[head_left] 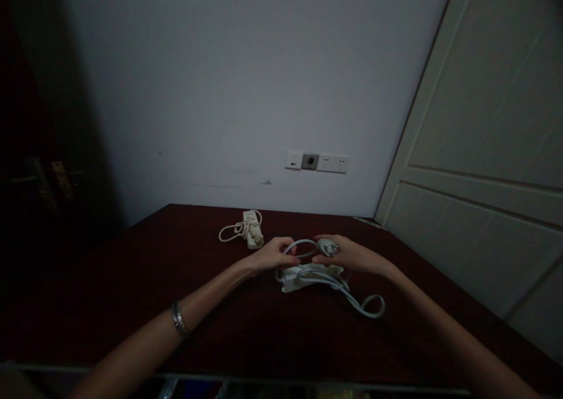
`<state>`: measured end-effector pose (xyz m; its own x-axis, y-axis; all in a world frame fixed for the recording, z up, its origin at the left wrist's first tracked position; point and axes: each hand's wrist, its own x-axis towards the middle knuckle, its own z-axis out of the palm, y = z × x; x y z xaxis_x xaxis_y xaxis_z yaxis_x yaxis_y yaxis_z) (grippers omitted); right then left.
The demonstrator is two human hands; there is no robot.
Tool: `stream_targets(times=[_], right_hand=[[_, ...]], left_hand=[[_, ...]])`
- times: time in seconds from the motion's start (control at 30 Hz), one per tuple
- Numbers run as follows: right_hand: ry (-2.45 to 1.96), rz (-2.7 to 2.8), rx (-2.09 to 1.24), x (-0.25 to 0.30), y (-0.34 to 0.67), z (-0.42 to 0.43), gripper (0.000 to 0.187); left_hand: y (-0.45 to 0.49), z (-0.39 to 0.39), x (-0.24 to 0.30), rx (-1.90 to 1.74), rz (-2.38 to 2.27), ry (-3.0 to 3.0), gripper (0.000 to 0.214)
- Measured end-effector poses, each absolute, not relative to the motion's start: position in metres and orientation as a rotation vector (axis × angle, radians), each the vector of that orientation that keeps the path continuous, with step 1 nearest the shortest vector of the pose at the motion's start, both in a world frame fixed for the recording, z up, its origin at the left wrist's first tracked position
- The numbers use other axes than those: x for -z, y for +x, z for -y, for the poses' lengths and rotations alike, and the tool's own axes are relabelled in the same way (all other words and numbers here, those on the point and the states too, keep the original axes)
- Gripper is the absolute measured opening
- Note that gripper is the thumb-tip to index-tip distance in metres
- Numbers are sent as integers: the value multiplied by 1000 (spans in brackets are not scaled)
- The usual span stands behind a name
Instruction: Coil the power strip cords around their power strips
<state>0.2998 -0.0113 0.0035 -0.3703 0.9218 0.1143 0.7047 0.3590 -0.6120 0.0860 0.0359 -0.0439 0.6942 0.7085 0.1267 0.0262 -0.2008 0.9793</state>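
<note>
In the head view, a dark red table (211, 305) is set against a pale wall (229, 82). On the wall, wall plates (333, 164) are mounted in a row; at the right, a pale panelled door (475, 123) is located beside the table. Blurred items are partly visible below the near table edge.

Two power strips are present: a far power strip (251, 218), wrapped in its own cord, left of centre, and a near power strip (290, 280), positioned just below the hands and partly covered by a grey cord (303, 241). One plug (328, 247) and one bracelet (178, 318), worn on the left wrist, are visible.

Both forearms are extended from the near edge and angled inward. The cord is pinched between the thumb and curled fingers of the left hand (278, 254). The plug is held between the thumb and fingers of the right hand (345, 252), with its pins directed rightward.
</note>
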Motion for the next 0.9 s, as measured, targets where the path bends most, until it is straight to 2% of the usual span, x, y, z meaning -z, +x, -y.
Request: stream_targets(times=[0.13, 0.2, 0.3, 0.5, 0.57, 0.67, 0.8, 0.9], right_hand=[[-1400, 2182, -698, 4, 300, 17, 78], [-1343, 2166, -749, 11, 298, 17, 81], [-1313, 2209, -787, 21, 291, 18, 71], [-1317, 2366, -687, 36, 268, 25, 27], [-1319, 2377, -639, 39, 264, 27, 18], [-1260, 2365, -626, 45, 263, 27, 17], [-1215, 2308, -777, 49, 271, 24, 8], [-1228, 2200, -738, 43, 278, 20, 25]], left_hand=[[85, -35, 44, -821, -674, 1656, 22], [84, -36, 46, -885, -710, 1647, 22], [84, -37, 51, -977, -719, 1652, 23], [84, -34, 55, -968, -669, 1749, 22], [83, -33, 54, -940, -672, 1778, 22], [78, -37, 50, -977, -676, 1771, 23], [66, -52, 46, -1107, -659, 1560, 19], [56, -61, 46, -1095, -624, 1405, 18]])
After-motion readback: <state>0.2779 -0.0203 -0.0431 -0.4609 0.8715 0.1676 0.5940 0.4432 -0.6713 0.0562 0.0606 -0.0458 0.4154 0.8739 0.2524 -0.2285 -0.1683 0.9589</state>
